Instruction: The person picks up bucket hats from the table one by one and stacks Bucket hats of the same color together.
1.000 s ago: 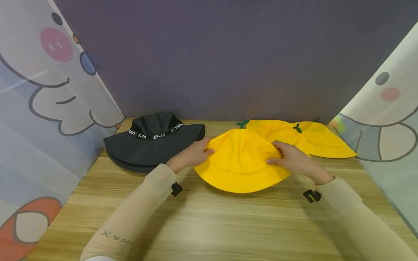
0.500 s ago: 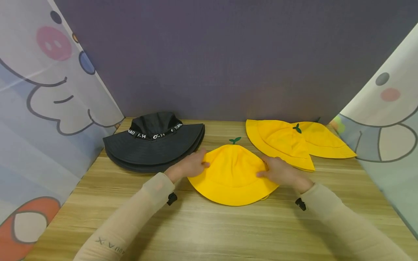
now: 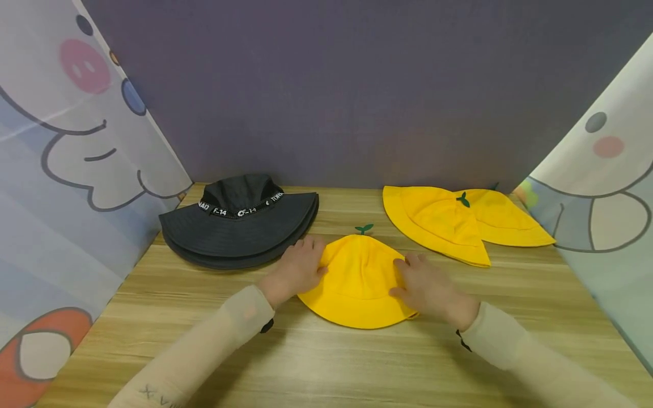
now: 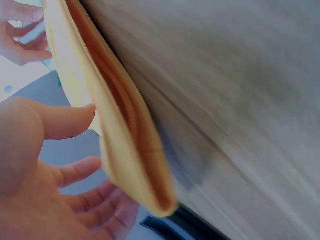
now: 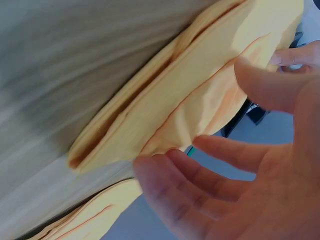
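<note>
A yellow bucket hat (image 3: 359, 283) lies folded flat on the wooden table, its green sprout pointing to the back. My left hand (image 3: 298, 267) is at its left side; in the left wrist view the thumb is by the hat's upper face and the relaxed fingers (image 4: 82, 172) are spread along its edge. On the other side is my right hand (image 3: 431, 289). In the right wrist view its thumb is over the hat (image 5: 200, 100) and its loosely extended fingers (image 5: 220, 150) touch the crown's edge. Neither hand curls round the fabric.
Black bucket hats (image 3: 240, 232) with a lettered band are stacked at the back left. Two more yellow hats (image 3: 444, 221) lie overlapping at the back right. A dark panel (image 3: 331, 96) stands behind the table (image 3: 326, 368), with printed cartoon walls on both sides.
Both hands brought the yellow hat away from the other yellow hats, toward the front and slightly left, and laid it flat. The fingers have since loosened, and the right hand has shifted left.
</note>
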Available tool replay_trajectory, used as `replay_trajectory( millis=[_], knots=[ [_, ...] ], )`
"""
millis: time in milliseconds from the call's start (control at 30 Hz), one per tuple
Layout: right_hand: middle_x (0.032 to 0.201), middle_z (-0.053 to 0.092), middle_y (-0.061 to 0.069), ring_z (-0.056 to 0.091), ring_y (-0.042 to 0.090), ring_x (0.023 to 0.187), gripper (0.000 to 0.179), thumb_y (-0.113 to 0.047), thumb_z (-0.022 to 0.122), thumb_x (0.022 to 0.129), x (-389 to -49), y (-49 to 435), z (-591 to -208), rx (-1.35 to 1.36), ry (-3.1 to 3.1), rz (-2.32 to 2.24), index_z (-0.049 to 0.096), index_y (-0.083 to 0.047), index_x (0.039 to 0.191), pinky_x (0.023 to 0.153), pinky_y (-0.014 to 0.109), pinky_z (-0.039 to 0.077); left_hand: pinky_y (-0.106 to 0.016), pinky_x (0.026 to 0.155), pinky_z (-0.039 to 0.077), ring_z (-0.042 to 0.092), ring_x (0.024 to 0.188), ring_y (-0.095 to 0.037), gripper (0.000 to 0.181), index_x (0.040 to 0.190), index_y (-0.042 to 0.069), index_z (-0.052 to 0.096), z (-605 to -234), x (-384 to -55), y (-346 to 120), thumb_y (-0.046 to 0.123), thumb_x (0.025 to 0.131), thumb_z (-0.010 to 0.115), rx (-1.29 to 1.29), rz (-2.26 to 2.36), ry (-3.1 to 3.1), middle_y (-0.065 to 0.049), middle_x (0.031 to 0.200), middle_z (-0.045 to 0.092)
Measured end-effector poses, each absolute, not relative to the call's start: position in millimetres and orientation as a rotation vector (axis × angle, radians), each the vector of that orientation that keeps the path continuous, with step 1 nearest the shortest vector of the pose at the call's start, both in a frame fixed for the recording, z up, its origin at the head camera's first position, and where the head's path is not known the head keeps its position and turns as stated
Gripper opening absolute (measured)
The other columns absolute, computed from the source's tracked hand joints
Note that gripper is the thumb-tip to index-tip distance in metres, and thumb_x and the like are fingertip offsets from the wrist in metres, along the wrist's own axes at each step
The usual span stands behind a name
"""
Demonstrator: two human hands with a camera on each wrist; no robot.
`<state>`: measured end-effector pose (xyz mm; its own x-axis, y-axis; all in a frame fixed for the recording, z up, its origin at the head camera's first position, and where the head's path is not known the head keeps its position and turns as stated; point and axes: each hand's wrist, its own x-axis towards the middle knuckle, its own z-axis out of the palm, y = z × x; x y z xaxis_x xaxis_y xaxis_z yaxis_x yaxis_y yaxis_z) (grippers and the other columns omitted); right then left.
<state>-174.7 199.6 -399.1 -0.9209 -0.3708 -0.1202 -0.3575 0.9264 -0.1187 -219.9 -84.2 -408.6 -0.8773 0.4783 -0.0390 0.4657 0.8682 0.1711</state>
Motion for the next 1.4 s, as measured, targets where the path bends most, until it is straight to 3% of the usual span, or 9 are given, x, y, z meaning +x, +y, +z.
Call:
replay_trajectory(
  millis=[100,267,433,800,1000,1267,1400],
  knots=[
    [0.118,0.055,0.019,0.054,0.037,0.106,0.064,-0.045,0.078,0.088,-169.1,196.9,-398.0,-0.56,2.9,-0.147,0.062,0.001,0.13,0.086,0.052,0.052,-0.049,0.091,0.049,0.05,0.115,-0.035,0.05,0.134,0.005,0.052,-405.6,-210.3,-80.5,0.036,0.098,0.069,0.805,0.167,2.943,-0.017,0.126,0.05],
    [0.123,0.053,0.018,0.051,0.037,0.112,0.071,-0.051,0.079,0.085,-164.0,196.9,-398.0,-0.551,2.846,-0.175,0.063,0.0,0.132,0.087,0.053,0.051,-0.056,0.104,0.041,0.041,0.132,-0.036,0.068,0.149,0.012,0.049,-398.1,-196.5,-73.8,0.052,0.096,0.066,0.794,0.122,2.775,-0.015,0.146,0.043],
    [0.124,0.054,0.017,0.05,0.034,0.113,0.068,-0.05,0.077,0.087,-162.8,195.0,-401.8,-0.589,2.839,-0.171,0.063,0.0,0.132,0.087,0.05,0.051,-0.056,0.103,0.039,0.04,0.129,-0.033,0.074,0.151,0.019,0.048,-396.6,-189.1,-69.4,0.061,0.093,0.065,0.762,0.017,2.694,-0.011,0.143,0.045],
    [0.108,0.055,0.009,0.051,0.027,0.097,0.052,-0.048,0.077,0.089,-168.3,194.0,-404.2,-0.57,2.866,-0.121,0.069,-0.007,0.119,0.067,0.042,0.049,-0.053,0.092,0.047,0.041,0.127,-0.033,0.074,0.149,0.021,0.049,-401.5,-188.8,-58.2,0.06,0.089,0.068,0.739,-0.09,2.681,-0.01,0.141,0.045],
    [0.099,0.061,0.01,0.056,0.029,0.089,0.035,-0.034,0.075,0.093,-181.8,205.5,-397.9,-0.571,2.93,-0.212,0.069,-0.003,0.109,0.075,0.046,0.052,-0.051,0.088,0.048,0.042,0.121,-0.031,0.072,0.145,0.023,0.05,-401.8,-189.5,-56.4,0.062,0.087,0.069,0.738,-0.116,2.699,-0.009,0.135,0.045],
    [0.109,0.065,0.02,0.064,0.039,0.097,0.042,-0.029,0.066,0.098,-211.8,247.1,-381.6,-0.382,2.993,-0.207,0.066,0.006,0.122,0.071,0.055,0.055,-0.051,0.089,0.05,0.041,0.122,-0.031,0.081,0.147,0.024,0.047,-400.4,-193.9,-52.0,0.064,0.081,0.073,0.719,-0.148,2.709,-0.009,0.136,0.044],
    [0.107,0.066,0.025,0.065,0.036,0.083,0.049,-0.036,0.066,0.097,-228.0,278.9,-367.6,-0.213,2.976,-0.281,0.064,0.009,0.117,0.062,0.049,0.053,-0.048,0.085,0.05,0.042,0.117,-0.03,0.085,0.147,0.024,0.047,-399.4,-197.1,-49.4,0.064,0.078,0.076,0.709,-0.165,2.715,-0.009,0.132,0.045]
  ],
)
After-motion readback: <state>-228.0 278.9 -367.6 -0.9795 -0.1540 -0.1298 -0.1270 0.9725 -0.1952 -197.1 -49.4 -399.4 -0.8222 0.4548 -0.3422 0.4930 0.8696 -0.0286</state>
